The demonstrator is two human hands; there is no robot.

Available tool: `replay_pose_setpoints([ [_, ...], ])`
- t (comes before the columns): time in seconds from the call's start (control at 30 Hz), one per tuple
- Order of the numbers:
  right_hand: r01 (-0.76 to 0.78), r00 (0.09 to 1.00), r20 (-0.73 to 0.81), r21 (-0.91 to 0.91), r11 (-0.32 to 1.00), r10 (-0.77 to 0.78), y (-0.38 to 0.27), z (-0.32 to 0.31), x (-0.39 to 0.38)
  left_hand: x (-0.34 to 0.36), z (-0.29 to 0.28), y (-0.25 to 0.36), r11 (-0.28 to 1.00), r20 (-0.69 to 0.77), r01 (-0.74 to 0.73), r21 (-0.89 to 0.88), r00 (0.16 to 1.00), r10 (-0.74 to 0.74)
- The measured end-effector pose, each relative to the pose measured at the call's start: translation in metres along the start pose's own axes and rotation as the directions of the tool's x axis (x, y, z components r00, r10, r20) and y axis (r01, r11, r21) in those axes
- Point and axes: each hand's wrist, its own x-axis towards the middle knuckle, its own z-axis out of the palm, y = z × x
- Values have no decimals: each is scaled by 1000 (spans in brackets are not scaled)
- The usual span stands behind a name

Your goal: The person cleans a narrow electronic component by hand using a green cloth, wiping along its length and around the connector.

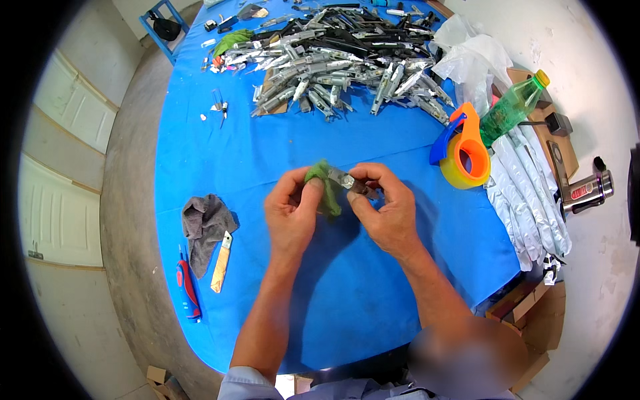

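Above the middle of the blue table, my left hand is closed on a crumpled green cloth. My right hand pinches a small, slim device with a clear end and a dark body. The clear end meets the cloth, and my right fingers cover part of the device. To the left on the table lie a grey cloth, a utility knife with a yellowish handle, and a red and blue screwdriver-like tool.
At the far side, a big heap of slim silver and black devices covers the blue tablecloth. On the right stand an orange tape dispenser, a green bottle, silvery long packets and a metal flask. Clear plastic bags lie behind.
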Motion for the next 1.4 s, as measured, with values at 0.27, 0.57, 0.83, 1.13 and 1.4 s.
replay_pose_setpoints([
  [0.27, 21, 1000, -19, 48, 999, -20, 5, 1, 0, -1, 2, 1, 1000, 2, 9, 28, 1000, -9],
  [0.57, 25, 999, -30, 43, 999, -23, 6, 0, 0, -4, 5, 1, 995, 54, 17, 93, 998, -22],
  [0.83, 26, 998, -54, 30, 999, -25, 7, -1, 0, -4, 6, 1, 990, 52, 11, 141, 998, -19],
  [1.13, -235, 972, 33, 244, 941, 234, 8, 1, 1, -6, 9, 5, 998, -16, 62, 7, 998, -62],
  [1.4, -406, 913, 167, 466, 786, 373, 8, 4, -3, -6, 12, -1, 996, -43, -75, 56, 996, 78],
])
